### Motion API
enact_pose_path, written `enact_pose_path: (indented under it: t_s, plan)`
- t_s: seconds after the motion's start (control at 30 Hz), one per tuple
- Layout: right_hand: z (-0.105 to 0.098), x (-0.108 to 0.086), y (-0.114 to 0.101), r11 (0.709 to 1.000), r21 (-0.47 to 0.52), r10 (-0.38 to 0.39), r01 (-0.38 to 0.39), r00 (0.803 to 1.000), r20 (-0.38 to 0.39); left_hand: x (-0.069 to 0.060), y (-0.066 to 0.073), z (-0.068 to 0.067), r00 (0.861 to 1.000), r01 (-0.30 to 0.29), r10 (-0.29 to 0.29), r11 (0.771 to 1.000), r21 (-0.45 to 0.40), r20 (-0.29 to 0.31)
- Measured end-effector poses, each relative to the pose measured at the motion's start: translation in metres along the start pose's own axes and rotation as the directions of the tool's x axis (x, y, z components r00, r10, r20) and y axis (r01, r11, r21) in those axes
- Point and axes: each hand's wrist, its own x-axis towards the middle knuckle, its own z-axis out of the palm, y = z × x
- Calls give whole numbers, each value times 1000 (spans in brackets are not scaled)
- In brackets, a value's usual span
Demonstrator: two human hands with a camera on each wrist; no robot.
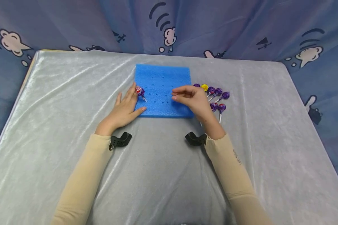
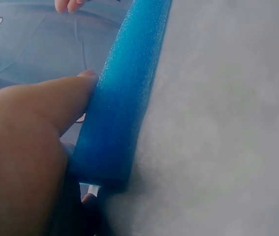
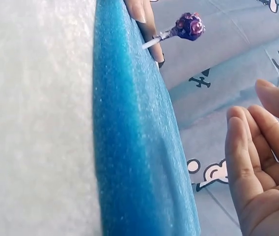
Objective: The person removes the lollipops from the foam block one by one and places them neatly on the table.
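Observation:
A blue foam block [image 1: 163, 73] with rows of small holes lies on the cloth. One purple-wrapped lollipop [image 1: 140, 91] stands in it near its left edge, its white stick in the foam; the right wrist view shows this lollipop [image 3: 191, 26] tilted. My left hand [image 1: 122, 111] rests on the block's left edge, fingers straight and thumb spread along the front. Over the block's right part hovers my right hand [image 1: 194, 100], fingers slightly bent. In the right wrist view a gap parts its thumb from its fingers [image 3: 236, 142], with nothing between them.
Right of the block lie several purple lollipops [image 1: 226, 95] and a yellow one [image 1: 204, 87], partly hidden behind my right hand. A pale grey cloth [image 1: 157, 175] covers the table. A blue patterned curtain [image 1: 228, 25] hangs behind it.

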Motion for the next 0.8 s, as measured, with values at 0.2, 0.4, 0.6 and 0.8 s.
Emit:
enact_pose_path:
  t_s: [0.2, 0.4, 0.6, 0.8]
  plan:
    - [9, 4, -4, 999, -42, -22, 23, 1000, 21, 1, 0, 1, 1000, -1, 1, 1000, 5, -1]
    - [26, 15, -9, 995, -89, -42, 47, 998, 56, 2, -1, 1, 1000, 4, -4, 1000, -4, -3]
    - [48, 25, -14, 993, -106, -50, 59, 995, 89, 1, 0, 1, 1000, 2, -2, 1000, -16, -8]
    - [68, 34, -18, 990, -135, -14, 28, 995, 100, 0, 0, 0, 1000, -2, 2, 1000, -15, -14]
